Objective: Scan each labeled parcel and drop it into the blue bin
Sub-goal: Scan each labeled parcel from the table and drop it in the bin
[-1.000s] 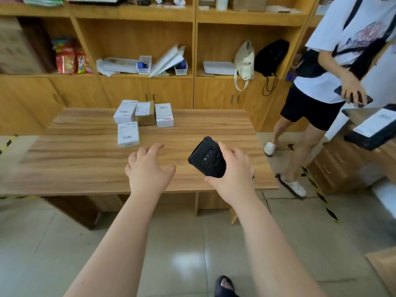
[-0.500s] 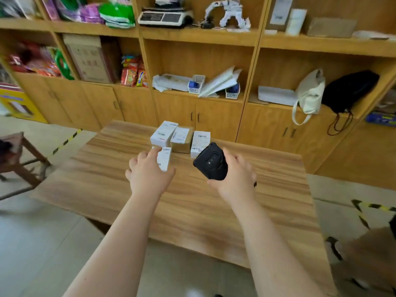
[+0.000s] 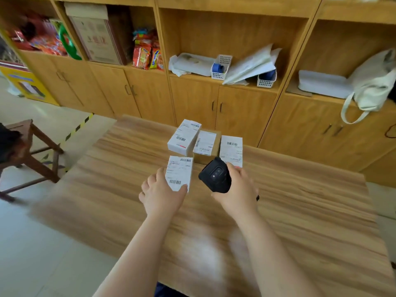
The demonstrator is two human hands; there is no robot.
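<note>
Four labeled parcels sit together at the far side of the wooden table [image 3: 300, 211]. The nearest white parcel [image 3: 179, 175] lies label up, and my left hand [image 3: 161, 195] grips its near left corner, fingers along its left side and thumb at its near edge. Behind it are a white parcel [image 3: 184, 137], a brown parcel [image 3: 206, 143] and another white parcel [image 3: 231, 149]. My right hand [image 3: 236, 189] holds a black handheld scanner [image 3: 216, 176] just right of the nearest parcel, its window facing up. No blue bin is in view.
Wooden cabinets [image 3: 235, 112] with shelves of papers, small baskets and snack packs stand right behind the table. A dark wooden stool [image 3: 32, 151] stands on the tiled floor at the left, near yellow-black floor tape [image 3: 79, 127]. A canvas bag [image 3: 372, 82] hangs at the right.
The view has swung left and closer to the table. Both hands have reached forward over it; my left hand has come onto the nearest white parcel, and the scanner has moved up beside it.
</note>
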